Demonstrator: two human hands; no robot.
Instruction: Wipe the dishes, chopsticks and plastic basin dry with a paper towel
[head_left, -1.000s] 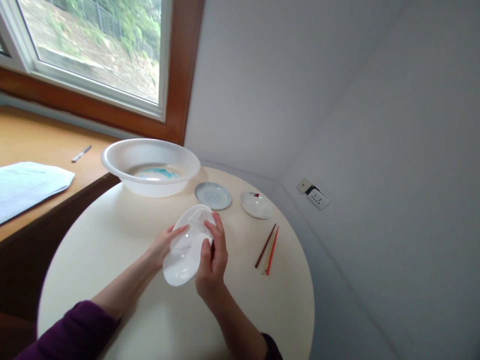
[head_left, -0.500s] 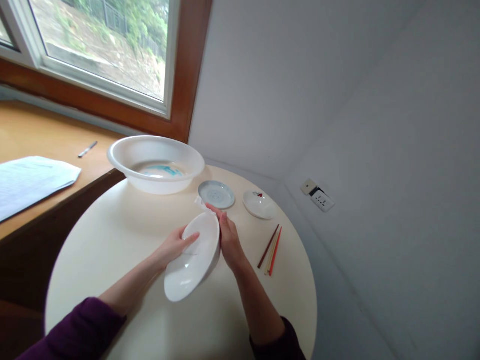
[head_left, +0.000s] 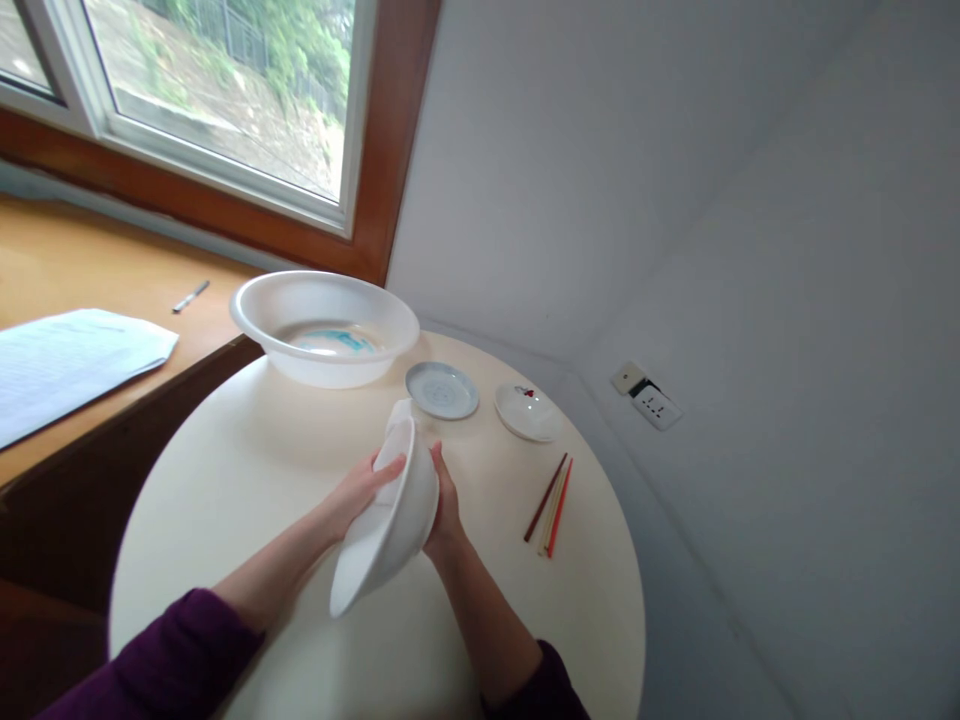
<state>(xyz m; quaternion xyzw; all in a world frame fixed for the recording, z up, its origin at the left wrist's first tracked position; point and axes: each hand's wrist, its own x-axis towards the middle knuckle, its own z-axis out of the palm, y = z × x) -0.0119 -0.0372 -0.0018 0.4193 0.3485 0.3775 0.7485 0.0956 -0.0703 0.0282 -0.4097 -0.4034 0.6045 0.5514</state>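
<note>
A white bowl [head_left: 409, 515] is tilted on its side above the round table, its hollow facing left. My left hand [head_left: 367, 490] is closed on its left side, thumb lying over the inside. Against the bowl's outer wall on the right rests my right hand [head_left: 444, 505], thumb pointing up; its fingers are mostly hidden behind the bowl. A thin white tissue or cloth [head_left: 399, 412] shows at the bowl's far rim; what grips it is hidden. Just beyond lie a pale blue-grey plate [head_left: 442, 391] and a small white dish [head_left: 526, 412] with a red motif.
A translucent white basin [head_left: 330, 372] holding some liquid stands at the back of the round table [head_left: 225, 500]. Several chopsticks [head_left: 551, 505] lie at the right. Papers [head_left: 75, 370] and a pen [head_left: 190, 297] are on the wooden desk to the left. A wall socket [head_left: 655, 405] is at the right.
The bowl has turned more upright on its edge, showing more of its outer side. My right hand has slid down and toward me along its outside. The view has shifted slightly.
</note>
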